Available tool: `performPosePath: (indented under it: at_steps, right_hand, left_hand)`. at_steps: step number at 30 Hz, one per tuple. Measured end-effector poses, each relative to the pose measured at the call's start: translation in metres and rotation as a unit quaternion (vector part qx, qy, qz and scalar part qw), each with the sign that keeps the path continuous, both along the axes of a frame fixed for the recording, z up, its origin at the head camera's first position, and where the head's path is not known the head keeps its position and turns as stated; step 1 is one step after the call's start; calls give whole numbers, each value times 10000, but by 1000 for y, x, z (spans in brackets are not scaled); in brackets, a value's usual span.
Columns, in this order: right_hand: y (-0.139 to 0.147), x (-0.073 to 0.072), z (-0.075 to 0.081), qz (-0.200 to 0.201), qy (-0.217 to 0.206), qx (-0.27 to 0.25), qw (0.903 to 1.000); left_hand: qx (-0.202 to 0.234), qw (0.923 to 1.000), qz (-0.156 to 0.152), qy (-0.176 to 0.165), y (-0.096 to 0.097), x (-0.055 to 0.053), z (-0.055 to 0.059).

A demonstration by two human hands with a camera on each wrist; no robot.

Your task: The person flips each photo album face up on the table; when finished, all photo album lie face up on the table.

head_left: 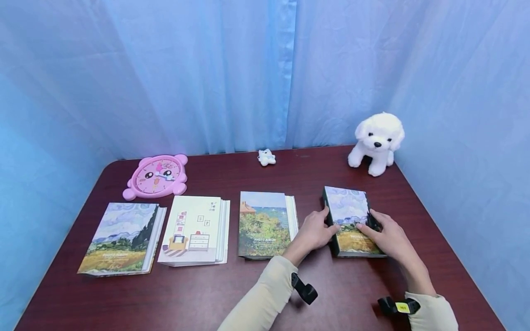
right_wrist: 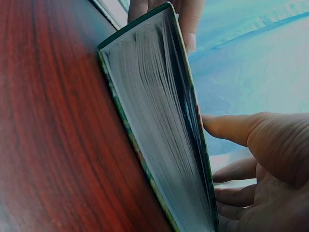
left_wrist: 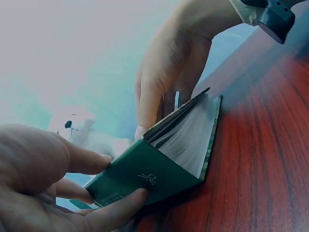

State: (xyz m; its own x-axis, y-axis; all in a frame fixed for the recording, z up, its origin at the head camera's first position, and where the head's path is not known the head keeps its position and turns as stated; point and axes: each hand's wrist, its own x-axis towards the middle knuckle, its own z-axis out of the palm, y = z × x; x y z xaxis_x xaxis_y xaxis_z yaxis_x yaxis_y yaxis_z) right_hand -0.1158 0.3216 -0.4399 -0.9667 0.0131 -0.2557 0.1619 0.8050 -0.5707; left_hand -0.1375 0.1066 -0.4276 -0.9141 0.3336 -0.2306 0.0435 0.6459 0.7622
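Observation:
A thick photo album (head_left: 348,204) with a painted field and swirling sky on its cover lies at the right of the table. My left hand (head_left: 313,231) holds it along the dark green spine (left_wrist: 135,171), with the thumb on the cover's left edge. On the opposite side, my right hand (head_left: 391,236) grips the album, thumb pressed on the cover and fingers down by the right edge. The page block (right_wrist: 149,101) shows from the lower end in the right wrist view. Some right-hand fingertips are hidden behind the album there.
Left of my hands lie a seaside-garden album (head_left: 265,225), a cream album with furniture drawings (head_left: 192,220) and another field-painting album (head_left: 120,236). Behind stand a pink clock (head_left: 157,177), a small white figure (head_left: 267,157) and a white plush dog (head_left: 377,138). Blue curtains surround the dark red table (head_left: 174,294).

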Motion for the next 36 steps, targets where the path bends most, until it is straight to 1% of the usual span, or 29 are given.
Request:
performPosePath:
  at_steps: [4, 8, 11, 16, 24, 27, 30, 33, 36]
  right_hand:
    - [-2, 0, -1, 69, 130, 81, 9999]
    - [-6, 1, -2, 187, 351, 205, 9990]
    - [-9, 2, -2, 261, 479, 247, 9982]
    - [-14, 4, -4, 277, 544, 318, 9976]
    - [-16, 4, -5, 227, 549, 379, 9975]
    - [-17, 3, -4, 225, 598, 388, 9972]
    - [-20, -1, 3, 265, 740, 366, 9962]
    - [-26, -11, 18, 310, 956, 301, 9945]
    - [-36, -22, 36, 339, 1192, 184, 9921]
  left_hand:
    - [136, 9998, 104, -73, -1, -1, -4]
    - [26, 9999, 100, 46, -5, -3, -6]
    - [-15, 10000, 69, 51, -9, -4, -8]
    - [3, 10000, 39, -32, -16, -4, -10]
    - [-95, 9999, 29, 56, -17, -6, -13]
    - [-130, 9998, 10, 121, -20, -6, -9]
    - [1, 9998, 65, 176, -26, -10, -1]
    - [291, 9991, 191, 236, -37, -18, 13]
    - [511, 9973, 371, 363, -53, -29, 29]
